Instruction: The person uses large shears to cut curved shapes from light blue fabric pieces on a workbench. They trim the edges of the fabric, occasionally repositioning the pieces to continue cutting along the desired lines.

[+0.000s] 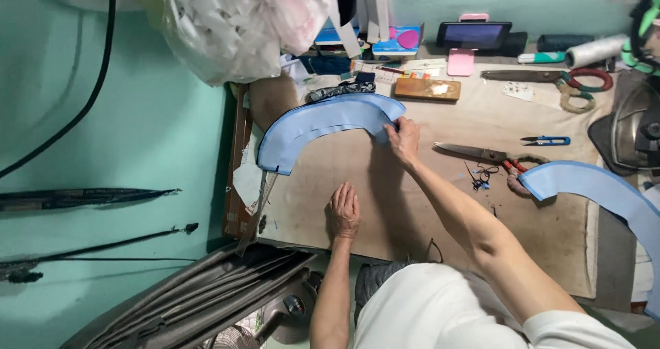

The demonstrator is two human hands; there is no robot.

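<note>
Head view: right hand (403,137) arm outstretched, fingers pinching blue curved fabric piece (323,123); left hand (343,210) flat, fingers together, on table (412,204).

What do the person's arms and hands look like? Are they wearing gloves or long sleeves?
No gloves: the left hand and the right hand are both bare, with no rings or watch that I can see. The forearms are bare too. The person wears a white short-sleeved top, whose sleeve ends near the right elbow.
</note>
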